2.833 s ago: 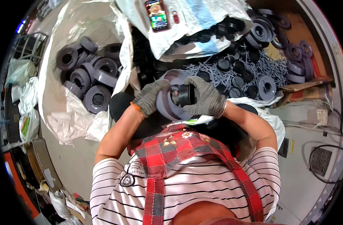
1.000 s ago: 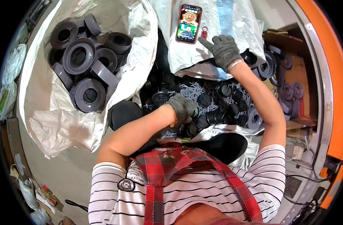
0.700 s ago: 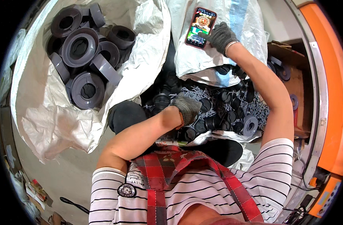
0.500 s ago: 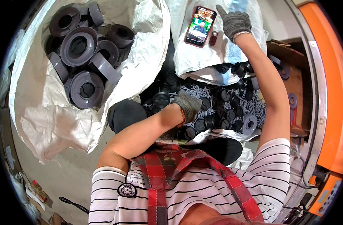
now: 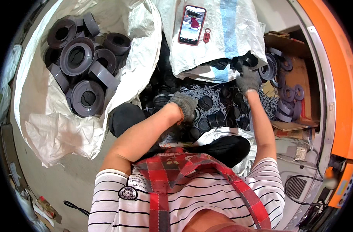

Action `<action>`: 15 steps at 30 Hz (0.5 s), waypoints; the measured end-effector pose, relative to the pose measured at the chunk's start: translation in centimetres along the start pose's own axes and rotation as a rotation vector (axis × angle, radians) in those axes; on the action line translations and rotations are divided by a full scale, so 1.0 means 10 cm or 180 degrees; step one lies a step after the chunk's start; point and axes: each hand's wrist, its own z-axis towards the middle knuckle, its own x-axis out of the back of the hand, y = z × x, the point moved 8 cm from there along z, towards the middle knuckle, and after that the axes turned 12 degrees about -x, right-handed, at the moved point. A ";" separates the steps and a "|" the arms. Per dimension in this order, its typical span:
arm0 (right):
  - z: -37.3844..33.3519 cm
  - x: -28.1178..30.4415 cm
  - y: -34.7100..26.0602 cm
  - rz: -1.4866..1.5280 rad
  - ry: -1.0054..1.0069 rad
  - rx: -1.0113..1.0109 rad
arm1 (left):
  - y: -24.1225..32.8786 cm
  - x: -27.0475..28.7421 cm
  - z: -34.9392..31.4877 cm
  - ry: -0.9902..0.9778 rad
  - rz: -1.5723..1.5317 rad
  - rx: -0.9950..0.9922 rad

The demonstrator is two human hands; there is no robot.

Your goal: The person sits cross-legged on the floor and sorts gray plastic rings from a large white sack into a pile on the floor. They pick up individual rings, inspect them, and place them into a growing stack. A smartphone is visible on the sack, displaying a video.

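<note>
My left hand (image 5: pixel 184 105), in a grey knit glove, is low over the pile with its fingers curled downward; what they hold is hidden. Around it lie round black plastic caps (image 5: pixel 204 102) and many thin grey plastic sticks (image 5: pixel 201 92). My right hand (image 5: pixel 248 80), gloved alike, reaches to the mouth of the white woven sack (image 5: pixel 207 63). Its blurred fingertips are at a black cap (image 5: pixel 250 60) there, and whether they grip it is unclear.
At left an open white sack (image 5: pixel 78 141) holds grey flanged rings (image 5: pixel 77 56), some with black centres. A phone (image 5: pixel 192 25) lies on the other sack beside a red fob (image 5: pixel 207 35). Grey rings (image 5: pixel 287 92) fill a cardboard box (image 5: pixel 306 89) at right, near an orange machine frame (image 5: pixel 344 77).
My right hand has come down from beside the phone to the black caps at the sack's mouth. My left hand stays low in the pile. The view has shifted slightly.
</note>
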 end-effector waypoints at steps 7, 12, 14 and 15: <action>-0.82 -1.18 1.90 -0.0549 -0.0874 -0.1888 | -0.08 -0.13 0.02 -0.0230 0.0068 0.0090; -1.42 -2.49 3.30 -0.1155 -0.2288 -0.0907 | 0.19 -0.05 0.30 -0.0321 0.0254 -0.0228; -1.25 -2.59 2.58 -0.1529 -0.2413 -0.0274 | -0.04 -0.13 0.14 -0.0396 0.0263 0.0130; -1.30 -2.44 2.30 -0.1720 -0.2455 -0.0066 | -0.09 -0.18 0.13 -0.0431 0.0275 0.0180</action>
